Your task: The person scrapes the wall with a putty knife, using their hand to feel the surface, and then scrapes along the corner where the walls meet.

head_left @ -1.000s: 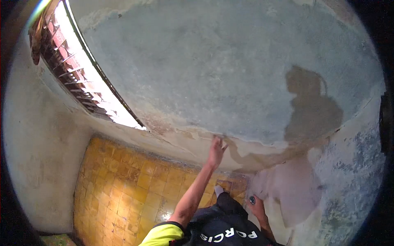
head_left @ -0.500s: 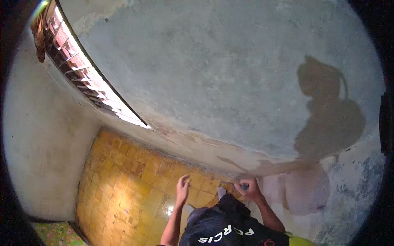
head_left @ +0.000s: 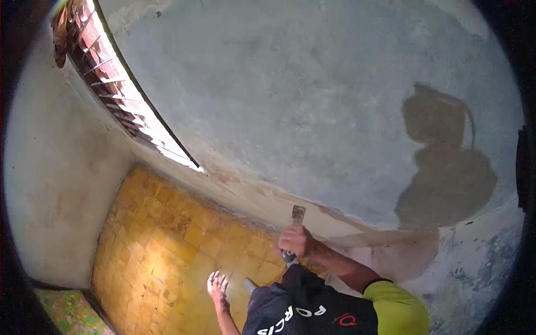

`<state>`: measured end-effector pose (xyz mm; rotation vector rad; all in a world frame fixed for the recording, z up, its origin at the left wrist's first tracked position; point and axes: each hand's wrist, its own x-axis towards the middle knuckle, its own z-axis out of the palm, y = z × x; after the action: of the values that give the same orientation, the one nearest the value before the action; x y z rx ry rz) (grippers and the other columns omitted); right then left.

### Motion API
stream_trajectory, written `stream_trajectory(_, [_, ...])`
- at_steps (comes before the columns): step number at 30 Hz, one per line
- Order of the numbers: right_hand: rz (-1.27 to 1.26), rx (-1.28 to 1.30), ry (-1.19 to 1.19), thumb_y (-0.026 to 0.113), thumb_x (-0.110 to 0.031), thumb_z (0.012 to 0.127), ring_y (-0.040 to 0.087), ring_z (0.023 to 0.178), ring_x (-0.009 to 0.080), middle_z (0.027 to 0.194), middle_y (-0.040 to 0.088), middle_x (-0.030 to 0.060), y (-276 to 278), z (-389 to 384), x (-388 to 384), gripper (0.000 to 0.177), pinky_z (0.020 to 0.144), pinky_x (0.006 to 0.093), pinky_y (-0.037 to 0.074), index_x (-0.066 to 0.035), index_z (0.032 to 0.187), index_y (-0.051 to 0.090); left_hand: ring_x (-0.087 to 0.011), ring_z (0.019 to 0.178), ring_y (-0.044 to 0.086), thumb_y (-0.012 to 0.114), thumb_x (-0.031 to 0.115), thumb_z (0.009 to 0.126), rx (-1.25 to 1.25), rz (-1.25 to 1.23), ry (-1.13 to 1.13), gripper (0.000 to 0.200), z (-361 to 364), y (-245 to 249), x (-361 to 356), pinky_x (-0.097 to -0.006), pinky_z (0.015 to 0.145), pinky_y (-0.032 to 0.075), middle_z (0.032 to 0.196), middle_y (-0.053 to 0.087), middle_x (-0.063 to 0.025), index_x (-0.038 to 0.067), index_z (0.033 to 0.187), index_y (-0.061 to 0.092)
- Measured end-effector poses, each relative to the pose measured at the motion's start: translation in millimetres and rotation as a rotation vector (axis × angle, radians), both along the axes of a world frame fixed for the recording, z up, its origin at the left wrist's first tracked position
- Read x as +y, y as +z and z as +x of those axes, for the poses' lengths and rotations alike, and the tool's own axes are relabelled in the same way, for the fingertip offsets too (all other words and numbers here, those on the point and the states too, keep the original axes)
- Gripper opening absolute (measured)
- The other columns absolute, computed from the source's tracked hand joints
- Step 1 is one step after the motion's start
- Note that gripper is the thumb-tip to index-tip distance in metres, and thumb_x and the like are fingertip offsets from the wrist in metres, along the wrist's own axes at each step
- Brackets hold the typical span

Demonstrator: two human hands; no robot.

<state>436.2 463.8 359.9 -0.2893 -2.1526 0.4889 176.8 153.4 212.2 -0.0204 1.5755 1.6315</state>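
My right hand [head_left: 297, 242] is closed round the dark handle of a scraper [head_left: 298, 214]. Its flat metal blade points up from the fist, at the lower part of the wall [head_left: 312, 123]; whether it touches the wall I cannot tell. At the lower centre, my left hand [head_left: 218, 285] is held over the tiled floor with its fingers apart and nothing in it.
A barred window opening [head_left: 120, 92] crosses the upper left. Yellow tiles [head_left: 162, 240] cover the floor. A floral-patterned cloth [head_left: 70, 312] lies at the bottom left corner. Peeling paint marks the lower right wall, and a shadow falls on the right.
My right hand has moved left and up toward the wall, and the scraper blade now shows. My left hand has moved down and left. The view has shifted slightly.
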Motion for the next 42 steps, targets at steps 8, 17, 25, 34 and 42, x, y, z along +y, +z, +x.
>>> stream_trajectory(8, [0.035, -0.035, 0.073, 0.070, -0.014, 0.077, 0.049, 0.049, 0.0273, 0.055, 0.046, 0.0071, 22, -7, -22, 0.026, 0.047, 0.0390, 0.040, -0.008, 0.061, 0.050, -0.0270, 0.116, 0.056, 0.049, 0.022, 0.097, -0.030, -0.015, 0.019, 0.042, -15, -4, -26, -0.0414, 0.094, 0.045, 0.137, 0.050, -0.0104, 0.006, 0.136, 0.041])
stream_trajectory(17, [-0.535, -0.530, -0.206, 0.065, -0.021, 0.084, 0.059, 0.058, 0.0291, 0.062, 0.057, 0.0118, -73, 1, -70, 0.019, 0.057, 0.0391, 0.046, -0.007, 0.071, 0.060, -0.0301, 0.119, 0.055, 0.044, 0.028, 0.099, 0.023, -0.008, -0.071, 0.042, -43, 0, -34, -0.0424, 0.096, 0.043, 0.139, 0.049, -0.0098, 0.008, 0.136, 0.042])
stream_trajectory(25, [-0.661, -0.200, -0.493, 0.069, -0.027, 0.085, 0.059, 0.087, 0.0344, 0.094, 0.057, 0.0190, -134, 14, -184, 0.036, 0.075, 0.0416, 0.046, 0.001, 0.102, 0.055, -0.0293, 0.117, 0.055, 0.045, 0.027, 0.098, -0.012, 0.007, -0.124, 0.042, -62, 2, -32, -0.0430, 0.097, 0.043, 0.136, 0.051, -0.0093, 0.009, 0.136, 0.040])
stream_trajectory(34, [-0.681, -0.051, -0.533, 0.074, -0.020, 0.078, 0.056, 0.060, 0.0309, 0.067, 0.056, 0.0125, -74, 41, -152, 0.025, 0.058, 0.0389, 0.046, -0.002, 0.073, 0.058, -0.0259, 0.115, 0.056, 0.046, 0.027, 0.098, 0.033, -0.013, -0.236, 0.039, -74, 5, -6, -0.0413, 0.095, 0.044, 0.133, 0.053, -0.0069, 0.011, 0.134, 0.043])
stream_trajectory(42, [-0.053, -0.111, -0.040, 0.075, -0.024, 0.074, 0.050, 0.050, 0.0244, 0.055, 0.049, 0.0058, 26, 44, -91, 0.029, 0.047, 0.0376, 0.038, -0.011, 0.061, 0.053, -0.0276, 0.119, 0.054, 0.049, 0.028, 0.097, 0.010, 0.042, -0.216, 0.045, -44, 9, 8, -0.0430, 0.099, 0.041, 0.136, 0.051, -0.0089, 0.008, 0.137, 0.041])
